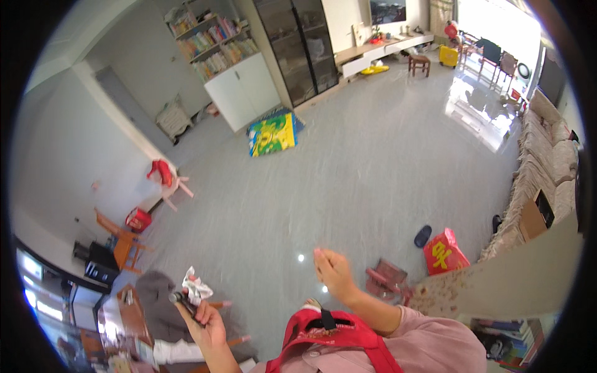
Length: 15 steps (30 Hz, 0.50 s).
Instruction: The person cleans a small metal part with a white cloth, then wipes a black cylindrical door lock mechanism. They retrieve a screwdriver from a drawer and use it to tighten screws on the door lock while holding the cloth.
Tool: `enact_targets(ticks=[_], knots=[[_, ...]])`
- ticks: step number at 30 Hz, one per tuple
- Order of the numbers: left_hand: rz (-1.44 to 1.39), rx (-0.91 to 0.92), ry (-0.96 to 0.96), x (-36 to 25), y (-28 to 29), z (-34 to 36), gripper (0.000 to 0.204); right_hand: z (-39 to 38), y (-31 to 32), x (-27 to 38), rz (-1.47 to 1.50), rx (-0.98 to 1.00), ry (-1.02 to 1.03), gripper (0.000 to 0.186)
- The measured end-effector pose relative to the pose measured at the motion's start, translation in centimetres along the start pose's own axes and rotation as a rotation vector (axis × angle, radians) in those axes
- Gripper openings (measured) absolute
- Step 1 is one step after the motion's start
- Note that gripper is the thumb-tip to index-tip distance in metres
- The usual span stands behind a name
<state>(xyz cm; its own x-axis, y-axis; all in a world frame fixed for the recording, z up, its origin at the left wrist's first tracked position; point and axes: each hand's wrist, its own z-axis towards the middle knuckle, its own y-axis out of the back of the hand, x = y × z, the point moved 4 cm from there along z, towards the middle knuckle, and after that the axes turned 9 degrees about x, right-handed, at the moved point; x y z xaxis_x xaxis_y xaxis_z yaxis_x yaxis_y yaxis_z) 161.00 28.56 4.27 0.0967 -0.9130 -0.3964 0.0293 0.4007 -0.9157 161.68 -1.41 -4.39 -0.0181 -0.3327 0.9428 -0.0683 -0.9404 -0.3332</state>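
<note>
My left hand (212,327), at the lower left, is wrapped round a short dark rod with a round end (188,307); its exact kind is unclear. Just beyond it shows a crumpled white cloth or tissue (198,287); I cannot tell whether the hand touches it. My right hand (334,273) is raised in front of me, right of the middle, with its fingers curled closed. Whatever it may hold is hidden. A red apron (333,336) hangs over my front.
A grey cloth-covered seat (155,298) stands near my left hand. Wooden chair (127,248) and pink stool (177,189) are along the left wall. A red bag (445,252) and a dark slipper (423,236) lie right. A colourful folded mat (272,135) lies before the white cabinet (244,90).
</note>
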Motion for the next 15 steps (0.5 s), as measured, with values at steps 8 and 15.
enact_targets(ticks=[8,15], knots=[[-0.491,-0.06,0.46,14.9,2.7,32.1,0.031,23.4,9.8,-1.7,-0.165,-0.296,0.076,0.027],[-0.432,0.028,0.847,35.2,-7.0,54.6,0.03,38.3,21.7,1.8,-0.206,-0.622,-0.062,0.023]])
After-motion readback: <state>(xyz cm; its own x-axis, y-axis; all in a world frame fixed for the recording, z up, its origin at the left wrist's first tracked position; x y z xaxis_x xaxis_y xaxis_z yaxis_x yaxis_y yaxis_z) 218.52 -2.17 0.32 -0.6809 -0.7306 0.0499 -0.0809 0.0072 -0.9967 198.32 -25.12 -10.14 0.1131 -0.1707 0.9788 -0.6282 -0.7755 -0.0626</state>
